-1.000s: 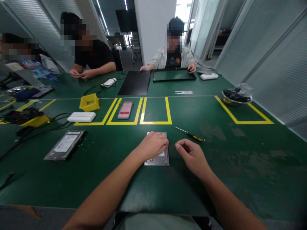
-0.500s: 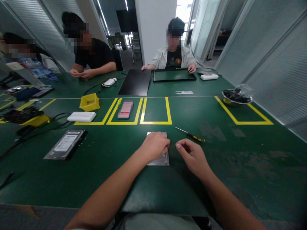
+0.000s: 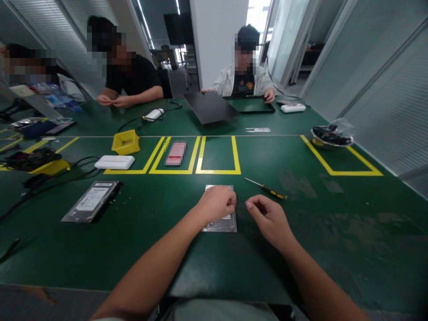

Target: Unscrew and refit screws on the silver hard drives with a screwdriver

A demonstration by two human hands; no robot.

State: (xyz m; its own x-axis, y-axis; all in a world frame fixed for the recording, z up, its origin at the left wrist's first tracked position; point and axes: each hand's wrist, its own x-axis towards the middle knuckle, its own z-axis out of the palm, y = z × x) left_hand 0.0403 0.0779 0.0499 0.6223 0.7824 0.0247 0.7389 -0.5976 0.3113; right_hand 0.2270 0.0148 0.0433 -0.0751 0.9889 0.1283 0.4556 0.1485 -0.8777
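A silver hard drive (image 3: 224, 224) lies flat on the green table (image 3: 140, 249) in front of me. Over its middle rests my left hand (image 3: 218, 203), its fingers curled together; whether they pinch anything small is hidden. Just right of the drive, my right hand (image 3: 265, 214) is held with thumb and fingertips curled close together, and anything between them is too small to make out. A screwdriver (image 3: 273, 191) with a yellow and black handle lies beyond my right hand. Another hard drive (image 3: 92, 199) sits at the left.
Yellow tape marks boxes on the table, one around a pink item (image 3: 176, 154). A yellow bin (image 3: 125, 141), a white power strip (image 3: 114, 162) and cables are at the left. A metal bowl (image 3: 332, 138) stands right. Across the table, a person holds a dark panel (image 3: 210, 107).
The person across the table has lifted and tilted the dark panel, moving it to the right. My left fingers have curled in a little more; my right hand has barely moved.
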